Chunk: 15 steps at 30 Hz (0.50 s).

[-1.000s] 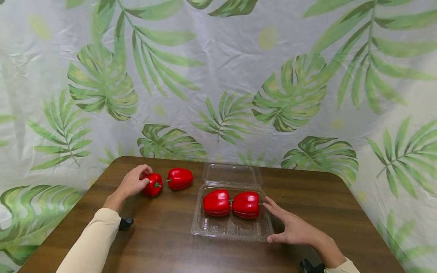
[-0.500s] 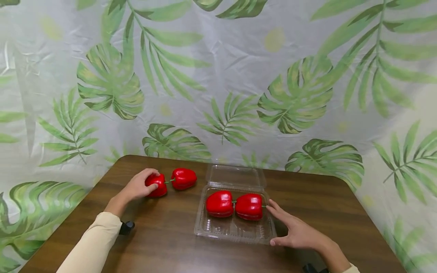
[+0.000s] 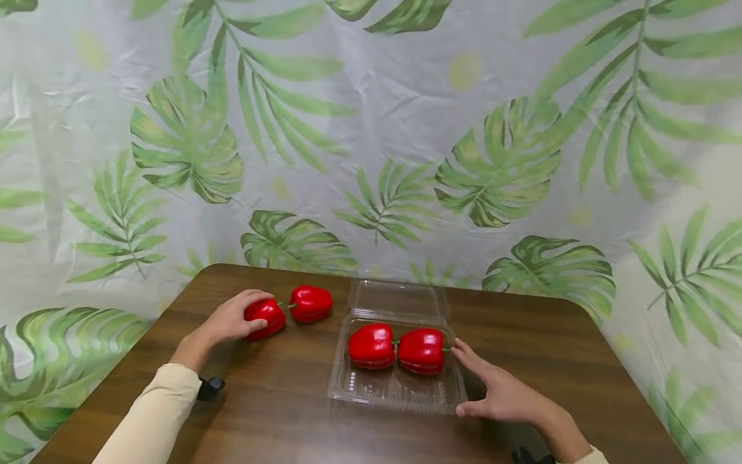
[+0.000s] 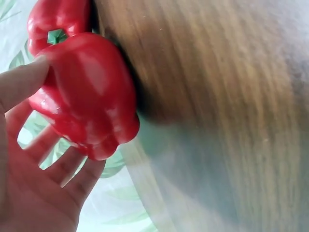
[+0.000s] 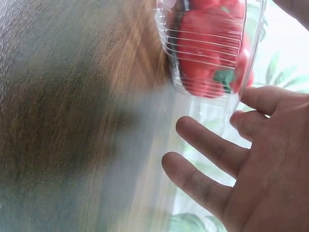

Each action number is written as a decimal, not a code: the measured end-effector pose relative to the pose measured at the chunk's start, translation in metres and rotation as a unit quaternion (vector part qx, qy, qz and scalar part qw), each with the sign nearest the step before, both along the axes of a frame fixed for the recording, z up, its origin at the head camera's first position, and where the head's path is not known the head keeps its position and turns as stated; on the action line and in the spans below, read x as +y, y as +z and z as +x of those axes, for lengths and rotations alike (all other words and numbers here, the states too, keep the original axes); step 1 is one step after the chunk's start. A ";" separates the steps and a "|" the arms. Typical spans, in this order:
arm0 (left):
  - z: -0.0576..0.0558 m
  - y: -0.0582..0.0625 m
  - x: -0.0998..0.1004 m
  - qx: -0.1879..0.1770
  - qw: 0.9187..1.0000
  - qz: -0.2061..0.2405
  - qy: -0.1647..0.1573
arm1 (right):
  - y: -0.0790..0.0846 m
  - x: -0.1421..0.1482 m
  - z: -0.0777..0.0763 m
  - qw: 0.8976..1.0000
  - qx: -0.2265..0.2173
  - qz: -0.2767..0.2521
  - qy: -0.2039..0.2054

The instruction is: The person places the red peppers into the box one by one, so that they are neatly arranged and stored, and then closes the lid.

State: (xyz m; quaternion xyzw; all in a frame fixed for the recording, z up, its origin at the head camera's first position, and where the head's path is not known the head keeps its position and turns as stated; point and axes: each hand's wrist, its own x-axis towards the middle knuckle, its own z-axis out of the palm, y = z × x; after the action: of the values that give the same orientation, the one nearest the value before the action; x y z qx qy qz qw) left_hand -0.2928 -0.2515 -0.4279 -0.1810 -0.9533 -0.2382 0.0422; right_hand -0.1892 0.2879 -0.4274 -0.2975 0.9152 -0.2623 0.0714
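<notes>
My left hand (image 3: 234, 317) grips a red bell pepper (image 3: 268, 320) at the table's left side. In the left wrist view the thumb lies on one side of that bell pepper (image 4: 91, 92) and the fingers spread round the other. Its green stem points toward a second red bell pepper (image 3: 311, 303) just beyond. Two more red bell peppers (image 3: 371, 346) (image 3: 421, 351) lie side by side in a clear plastic clamshell container (image 3: 371, 401), in its far half. At the container's right edge, my right hand (image 3: 504, 392) rests with fingers spread, index finger and thumb at the rim.
The container's clear lid (image 3: 399, 298) is folded back on the table behind it. All of this is on a brown wooden table (image 3: 278, 412). A leaf-patterned cloth (image 3: 371, 129) hangs behind the table's back edge.
My left hand has turned its bell pepper, so the stem swung from facing the front to facing the second pepper. The right hand stays at the container's edge. The head view shifted slightly.
</notes>
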 end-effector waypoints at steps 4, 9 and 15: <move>0.001 0.001 0.000 -0.013 1.000 0.007 -0.002 | 0.003 -0.001 -0.001 1.000 0.001 0.005 0.001; 0.005 0.006 0.003 -0.026 1.000 -0.005 0.008 | 0.004 -0.003 -0.002 1.000 0.002 0.007 0.005; 0.004 0.005 0.006 -0.030 1.000 -0.007 0.004 | 0.003 0.000 -0.001 1.000 -0.003 0.008 -0.003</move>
State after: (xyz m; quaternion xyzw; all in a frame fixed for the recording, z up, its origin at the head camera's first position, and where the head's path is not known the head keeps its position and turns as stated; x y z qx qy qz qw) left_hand -0.2889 -0.2454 -0.4226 -0.1701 -0.9565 -0.2364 0.0133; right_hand -0.1899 0.2884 -0.4248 -0.2935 0.9180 -0.2560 0.0752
